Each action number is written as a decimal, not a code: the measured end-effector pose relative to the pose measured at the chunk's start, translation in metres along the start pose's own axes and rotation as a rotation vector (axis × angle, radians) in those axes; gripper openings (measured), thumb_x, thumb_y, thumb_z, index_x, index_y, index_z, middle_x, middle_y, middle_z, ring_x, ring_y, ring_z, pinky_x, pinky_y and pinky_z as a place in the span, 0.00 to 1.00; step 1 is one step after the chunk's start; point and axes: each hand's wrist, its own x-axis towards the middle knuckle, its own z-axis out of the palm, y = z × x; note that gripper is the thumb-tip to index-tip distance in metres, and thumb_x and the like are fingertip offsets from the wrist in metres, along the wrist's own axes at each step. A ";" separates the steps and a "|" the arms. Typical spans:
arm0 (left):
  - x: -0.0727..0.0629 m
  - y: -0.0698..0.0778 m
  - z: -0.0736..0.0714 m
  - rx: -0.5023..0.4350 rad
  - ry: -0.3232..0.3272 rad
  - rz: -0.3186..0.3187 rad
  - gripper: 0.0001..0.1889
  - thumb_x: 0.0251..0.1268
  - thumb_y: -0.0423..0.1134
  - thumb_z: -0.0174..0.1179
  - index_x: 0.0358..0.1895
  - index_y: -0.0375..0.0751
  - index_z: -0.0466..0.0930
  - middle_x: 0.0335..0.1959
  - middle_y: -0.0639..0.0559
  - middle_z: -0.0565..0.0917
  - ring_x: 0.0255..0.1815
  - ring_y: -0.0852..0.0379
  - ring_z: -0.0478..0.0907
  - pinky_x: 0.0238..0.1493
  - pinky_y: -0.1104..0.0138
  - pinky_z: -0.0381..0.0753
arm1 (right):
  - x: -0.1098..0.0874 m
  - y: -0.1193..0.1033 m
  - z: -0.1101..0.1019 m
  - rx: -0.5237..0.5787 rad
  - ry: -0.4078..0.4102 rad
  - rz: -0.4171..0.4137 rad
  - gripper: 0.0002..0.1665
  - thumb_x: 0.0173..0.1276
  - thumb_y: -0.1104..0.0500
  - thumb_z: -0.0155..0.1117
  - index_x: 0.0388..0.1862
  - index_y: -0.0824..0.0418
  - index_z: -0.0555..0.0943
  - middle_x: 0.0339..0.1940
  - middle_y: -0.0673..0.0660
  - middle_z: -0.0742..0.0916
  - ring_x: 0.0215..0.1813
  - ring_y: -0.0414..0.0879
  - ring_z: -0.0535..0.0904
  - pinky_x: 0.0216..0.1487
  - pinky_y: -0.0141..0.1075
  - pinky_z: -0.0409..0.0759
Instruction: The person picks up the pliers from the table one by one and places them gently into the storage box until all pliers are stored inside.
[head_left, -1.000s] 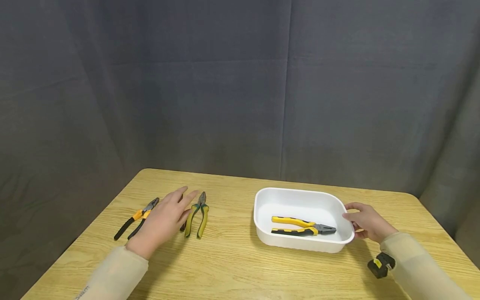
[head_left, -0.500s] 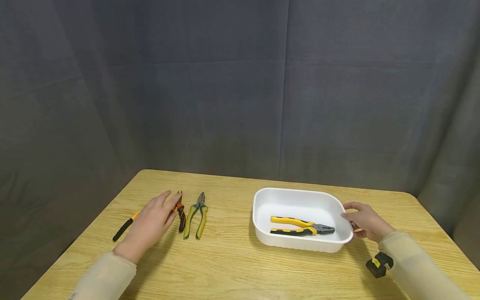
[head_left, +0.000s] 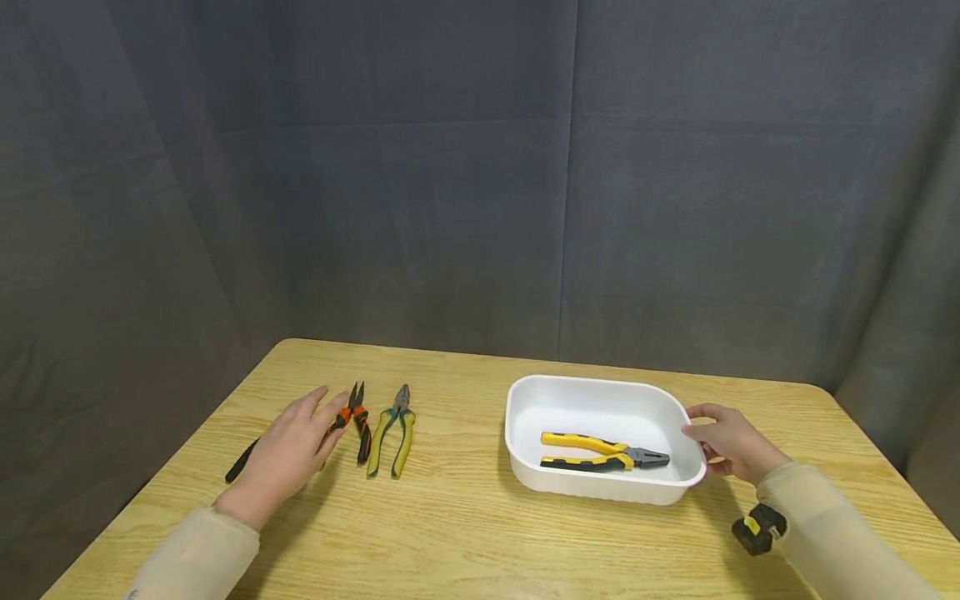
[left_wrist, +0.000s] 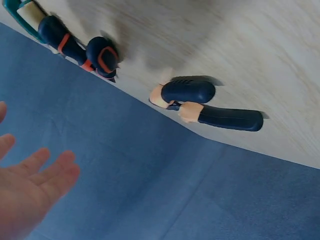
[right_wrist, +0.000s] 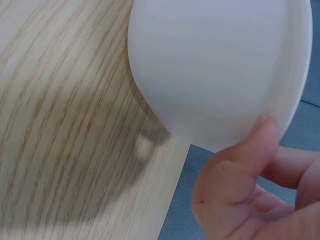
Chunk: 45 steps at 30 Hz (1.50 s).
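Observation:
My left hand (head_left: 288, 446) hovers with spread, relaxed fingers over black-and-orange pliers (left_wrist: 230, 119), hiding most of them in the head view. A black handle end (head_left: 240, 463) of theirs shows past its wrist. To its right lie red-and-black long-nose pliers (head_left: 363, 433), then yellow-green combination pliers (head_left: 407, 442), both with spread handles. With thumb and fingers, my right hand (head_left: 738, 446) pinches the right end rim of a white plastic tray (head_left: 600, 487). Inside this tray are yellow-and-black combination pliers (head_left: 626, 460), jaws pointing right.
The wooden table (head_left: 450, 533) has its far edge close behind the tools and tray. A dark grey curtain (head_left: 420, 208) hangs behind it and at the sides. A black wrist device (head_left: 759, 530) hangs by the right sleeve.
My left hand has drawn left and a little nearer, uncovering the long-nose pliers and covering more of the black-and-orange pair. The right hand and tray stay put.

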 end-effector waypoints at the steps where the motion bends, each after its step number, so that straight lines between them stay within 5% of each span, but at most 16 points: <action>1: -0.001 -0.001 0.001 0.001 0.000 -0.001 0.26 0.66 0.37 0.63 0.66 0.36 0.71 0.60 0.28 0.71 0.55 0.30 0.73 0.52 0.43 0.74 | 0.000 0.000 0.000 0.002 -0.001 -0.001 0.29 0.75 0.62 0.51 0.68 0.75 0.57 0.36 0.61 0.76 0.31 0.48 0.73 0.31 0.37 0.77; 25: -0.011 -0.026 0.010 0.077 -0.014 0.012 0.29 0.63 0.36 0.66 0.65 0.32 0.68 0.57 0.26 0.71 0.51 0.30 0.75 0.49 0.45 0.76 | -0.001 0.002 0.001 0.011 -0.005 -0.025 0.28 0.75 0.63 0.50 0.68 0.75 0.57 0.34 0.60 0.76 0.30 0.47 0.72 0.30 0.37 0.76; 45: -0.016 -0.044 0.018 0.087 -0.091 -0.077 0.28 0.66 0.39 0.62 0.66 0.32 0.67 0.58 0.23 0.70 0.51 0.26 0.74 0.46 0.40 0.75 | -0.003 0.001 0.001 0.009 0.001 -0.028 0.28 0.75 0.63 0.51 0.68 0.75 0.58 0.32 0.58 0.75 0.29 0.46 0.72 0.30 0.37 0.76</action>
